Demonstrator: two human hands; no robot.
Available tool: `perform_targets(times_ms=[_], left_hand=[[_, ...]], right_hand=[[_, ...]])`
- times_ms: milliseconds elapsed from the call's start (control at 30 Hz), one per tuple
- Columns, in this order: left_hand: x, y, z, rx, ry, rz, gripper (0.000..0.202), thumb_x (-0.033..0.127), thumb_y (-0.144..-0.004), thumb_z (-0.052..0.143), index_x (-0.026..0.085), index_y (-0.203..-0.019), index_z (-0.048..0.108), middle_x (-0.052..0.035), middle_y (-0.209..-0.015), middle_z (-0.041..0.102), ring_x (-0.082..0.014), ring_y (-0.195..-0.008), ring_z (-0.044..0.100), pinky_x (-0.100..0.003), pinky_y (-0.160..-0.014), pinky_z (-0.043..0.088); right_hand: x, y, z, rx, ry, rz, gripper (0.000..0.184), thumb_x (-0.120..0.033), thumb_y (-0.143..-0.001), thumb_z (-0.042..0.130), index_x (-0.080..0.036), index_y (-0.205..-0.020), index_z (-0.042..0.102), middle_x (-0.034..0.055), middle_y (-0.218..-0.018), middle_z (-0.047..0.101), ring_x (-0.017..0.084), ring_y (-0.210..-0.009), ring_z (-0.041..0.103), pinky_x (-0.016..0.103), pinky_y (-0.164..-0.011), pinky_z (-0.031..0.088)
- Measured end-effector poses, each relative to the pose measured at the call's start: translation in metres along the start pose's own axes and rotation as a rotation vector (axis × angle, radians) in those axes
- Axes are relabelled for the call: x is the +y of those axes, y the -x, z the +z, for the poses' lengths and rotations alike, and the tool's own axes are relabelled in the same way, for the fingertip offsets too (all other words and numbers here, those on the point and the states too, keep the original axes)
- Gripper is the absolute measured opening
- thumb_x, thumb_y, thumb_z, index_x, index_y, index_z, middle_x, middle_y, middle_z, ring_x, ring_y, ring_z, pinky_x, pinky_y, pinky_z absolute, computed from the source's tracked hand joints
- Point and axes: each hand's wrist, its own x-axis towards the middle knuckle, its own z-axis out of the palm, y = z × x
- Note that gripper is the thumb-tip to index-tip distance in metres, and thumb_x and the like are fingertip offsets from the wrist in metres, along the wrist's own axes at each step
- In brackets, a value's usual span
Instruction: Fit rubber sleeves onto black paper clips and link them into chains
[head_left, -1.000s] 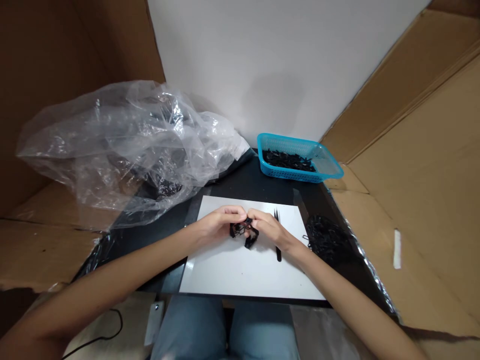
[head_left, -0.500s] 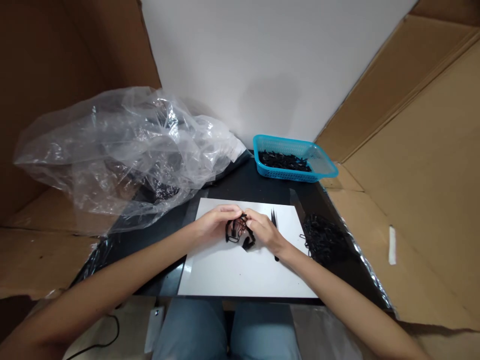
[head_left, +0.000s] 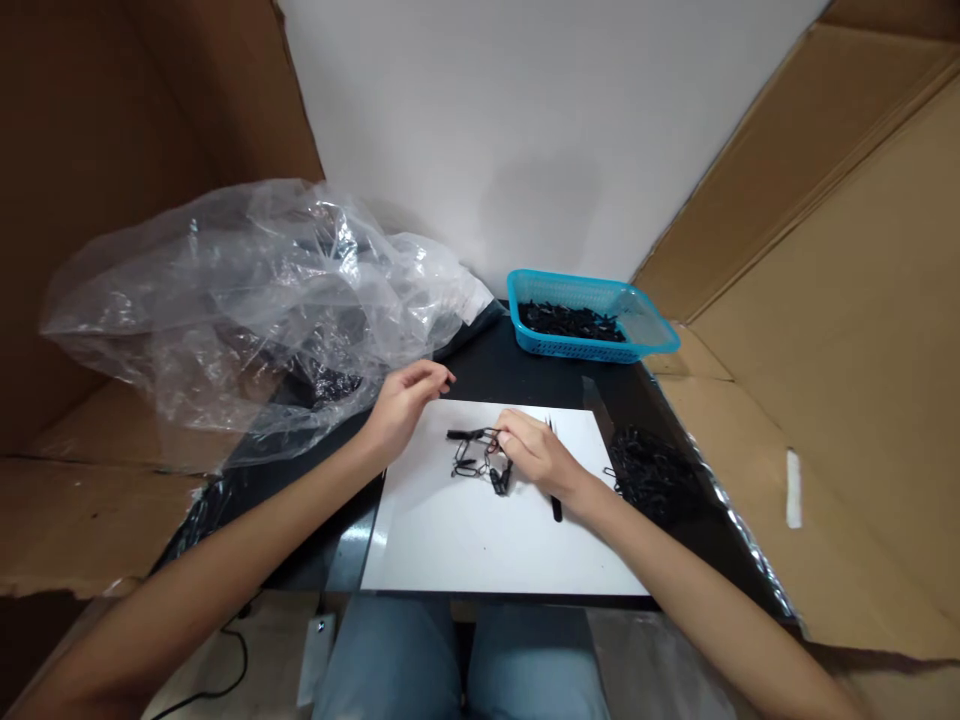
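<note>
While the left hand point(head_left: 409, 403) hovers empty just past the upper edge of the white board point(head_left: 487, 550), its fingers loosely curled and its wrist raised, the right hand point(head_left: 534, 455) lies palm down over the right end of a small cluster of black plastic loops point(head_left: 469, 462). Its fingertips point(head_left: 504, 441) touch the cluster, but I cannot tell whether they pinch anything. The cluster sits near the middle of the board's upper half. 1 straight black strip point(head_left: 466, 434) sticks out of its top, with its long axis nearly level and its free end pointing left. Just right of the hand, black tweezers point(head_left: 556, 509) lie on the board, running front to back with their tips pointing away from the person, their middle hidden by the hand. Open white board stretches below and left of the cluster to the front edge. Beyond the board, on the black tabletop point(head_left: 480, 365), sits a blue plastic basket point(head_left: 570, 351) of black pieces point(head_left: 570, 321). A heap of black cords point(head_left: 652, 475) lies right of the board, and a crumpled clear plastic bag point(head_left: 247, 310) lies to the left.
</note>
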Motion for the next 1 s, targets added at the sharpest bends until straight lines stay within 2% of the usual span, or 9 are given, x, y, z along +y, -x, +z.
perform_targets(times_ms=[100, 200, 333, 433, 533, 667, 800, 867, 1000], left_hand=[[0.002, -0.003, -0.003, 0.020, 0.059, -0.019, 0.013, 0.028, -0.070, 0.067, 0.016, -0.074, 0.064, -0.0002, -0.072, 0.060, -0.0105, -0.065, 0.051, -0.022, -0.061, 0.038], [0.005, 0.004, 0.002, -0.054, 0.063, -0.005, 0.015, 0.024, -0.068, 0.071, 0.016, -0.077, 0.062, 0.0014, -0.070, 0.059, -0.0102, -0.065, 0.051, -0.021, -0.062, 0.038], [0.010, 0.015, 0.010, -0.218, -0.024, 0.056, 0.019, 0.027, -0.074, 0.072, 0.015, -0.074, 0.058, 0.0020, -0.066, 0.057, -0.0096, -0.062, 0.052, -0.020, -0.059, 0.038], [0.011, 0.018, 0.014, -0.324, 0.007, 0.055, 0.020, 0.029, -0.078, 0.070, 0.014, -0.077, 0.057, 0.0006, -0.067, 0.061, -0.0111, -0.062, 0.058, -0.021, -0.059, 0.042], [0.008, 0.018, 0.015, -0.421, 0.080, 0.019, 0.021, 0.029, -0.080, 0.069, 0.014, -0.080, 0.055, -0.0007, -0.066, 0.064, -0.0133, -0.063, 0.063, -0.023, -0.061, 0.044], [0.003, 0.019, 0.016, -0.503, 0.138, -0.032, 0.023, 0.032, -0.082, 0.068, 0.014, -0.082, 0.052, -0.0025, -0.070, 0.066, -0.0160, -0.067, 0.065, -0.026, -0.064, 0.046], [0.000, 0.020, 0.016, -0.497, 0.094, -0.052, 0.026, 0.035, -0.079, 0.069, 0.015, -0.082, 0.052, -0.0025, -0.070, 0.064, -0.0157, -0.067, 0.063, -0.026, -0.064, 0.045], [0.000, 0.019, 0.013, -0.418, -0.002, -0.015, 0.025, 0.035, -0.078, 0.068, 0.015, -0.084, 0.054, -0.0009, -0.070, 0.060, -0.0137, -0.066, 0.058, -0.024, -0.060, 0.042], [-0.002, 0.010, 0.004, -0.204, -0.367, 0.145, 0.022, 0.037, -0.084, 0.052, 0.015, -0.089, 0.055, -0.0020, -0.077, 0.058, -0.0147, -0.072, 0.056, -0.025, -0.064, 0.042]], right_hand=[[0.005, -0.001, 0.001, -0.090, 0.214, -0.091, 0.024, -0.028, -0.093, 0.035, -0.020, -0.075, 0.048, 0.0045, -0.073, 0.051, 0.020, -0.073, 0.046, 0.034, -0.072, 0.038], [0.009, -0.002, 0.000, -0.097, 0.340, -0.059, 0.032, -0.038, -0.097, 0.032, -0.018, -0.091, 0.057, 0.0084, -0.085, 0.055, 0.023, -0.082, 0.047, 0.038, -0.077, 0.038], [0.008, -0.002, -0.001, -0.039, 0.001, 0.038, 0.042, -0.049, -0.097, 0.025, -0.020, -0.093, 0.056, 0.0064, -0.088, 0.057, 0.022, -0.085, 0.051, 0.037, -0.078, 0.040], [0.004, 0.000, 0.000, -0.042, -0.372, 0.120, 0.034, -0.047, -0.095, 0.033, -0.021, -0.083, 0.050, 0.0022, -0.081, 0.058, 0.018, -0.079, 0.056, 0.032, -0.074, 0.042], [0.001, 0.001, 0.003, -0.045, -0.595, 0.170, 0.024, -0.041, -0.090, 0.042, -0.021, -0.078, 0.048, 0.0003, -0.073, 0.057, 0.017, -0.071, 0.056, 0.030, -0.069, 0.044], [-0.003, 0.001, 0.002, 0.005, -0.707, 0.189, 0.017, -0.034, -0.084, 0.044, -0.021, -0.075, 0.050, -0.0003, -0.068, 0.056, 0.016, -0.067, 0.056, 0.030, -0.065, 0.044], [-0.007, 0.002, 0.003, 0.051, -0.629, 0.158, 0.018, -0.031, -0.084, 0.041, -0.021, -0.072, 0.051, -0.0002, -0.066, 0.057, 0.017, -0.066, 0.057, 0.031, -0.066, 0.045], [-0.008, 0.004, 0.003, 0.204, -0.497, 0.139, 0.019, -0.030, -0.086, 0.039, -0.021, -0.073, 0.050, -0.0002, -0.067, 0.058, 0.016, -0.067, 0.057, 0.030, -0.066, 0.045], [0.000, 0.003, -0.022, 0.852, 0.015, 0.098, 0.016, -0.031, -0.089, 0.034, -0.023, -0.080, 0.044, 0.0007, -0.072, 0.056, 0.018, -0.073, 0.057, 0.034, -0.073, 0.044]])
